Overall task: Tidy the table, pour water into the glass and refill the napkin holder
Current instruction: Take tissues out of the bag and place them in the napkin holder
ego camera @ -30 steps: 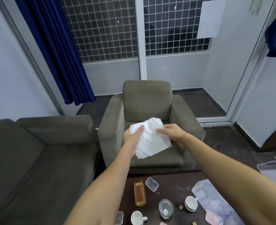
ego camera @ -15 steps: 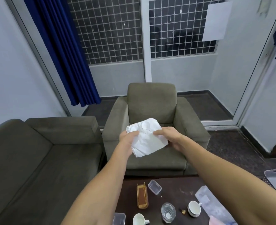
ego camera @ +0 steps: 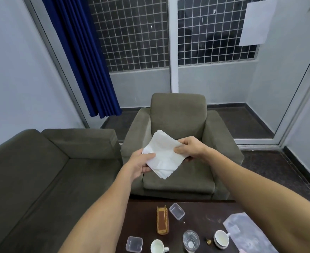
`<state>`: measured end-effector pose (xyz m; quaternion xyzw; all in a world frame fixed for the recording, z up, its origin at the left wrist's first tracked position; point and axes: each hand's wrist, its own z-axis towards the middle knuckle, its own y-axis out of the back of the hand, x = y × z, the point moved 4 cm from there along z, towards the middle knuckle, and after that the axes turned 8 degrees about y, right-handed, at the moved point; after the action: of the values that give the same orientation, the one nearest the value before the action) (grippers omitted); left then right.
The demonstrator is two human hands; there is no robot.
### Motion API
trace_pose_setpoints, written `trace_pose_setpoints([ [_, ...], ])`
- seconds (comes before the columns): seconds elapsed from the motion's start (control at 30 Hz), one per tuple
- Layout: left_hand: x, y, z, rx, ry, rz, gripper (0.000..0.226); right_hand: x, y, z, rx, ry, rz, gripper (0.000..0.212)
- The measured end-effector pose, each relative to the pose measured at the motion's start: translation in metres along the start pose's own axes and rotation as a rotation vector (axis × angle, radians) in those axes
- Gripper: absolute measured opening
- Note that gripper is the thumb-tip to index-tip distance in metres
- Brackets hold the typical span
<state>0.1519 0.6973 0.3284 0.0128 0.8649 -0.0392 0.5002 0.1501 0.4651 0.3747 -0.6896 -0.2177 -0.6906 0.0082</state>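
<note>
Two hands pinch one napkin stack point(ego camera: 164, 156) mid-frame, left hand point(ego camera: 141, 164) at its lower-left corner, right hand point(ego camera: 189, 148) at its upper-right edge, well above the counter point(ego camera: 205, 212). Loose sheets could fan out and drop, missing the one narrow holder point(ego camera: 162, 220) at lower centre. Also below: one glass point(ego camera: 191, 241), two cups point(ego camera: 157, 247) point(ego camera: 221, 239), two clear tubs point(ego camera: 176, 211) point(ego camera: 134, 244).
</note>
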Motion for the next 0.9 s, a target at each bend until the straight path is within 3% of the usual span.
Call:
trace_pose_setpoints([
  [0.3, 0.009, 0.029, 0.025, -0.015, 0.068, -0.259, 0.015, -0.024, -0.024, 0.022, -0.05, -0.118, 0.305, 0.039],
  [0.6, 0.029, 0.044, 0.047, -0.072, 0.116, -0.387, 0.012, -0.065, -0.07, 0.029, -0.167, -0.285, 0.57, 0.043],
  [0.7, 0.027, 0.046, 0.051, -0.062, 0.099, -0.387, 0.019, -0.066, -0.081, 0.032, -0.128, -0.324, 0.593, 0.029],
  [0.9, 0.018, 0.055, 0.054, -0.038, 0.092, -0.373, 0.019, -0.055, -0.071, 0.041, -0.225, -0.268, 0.437, 0.035],
])
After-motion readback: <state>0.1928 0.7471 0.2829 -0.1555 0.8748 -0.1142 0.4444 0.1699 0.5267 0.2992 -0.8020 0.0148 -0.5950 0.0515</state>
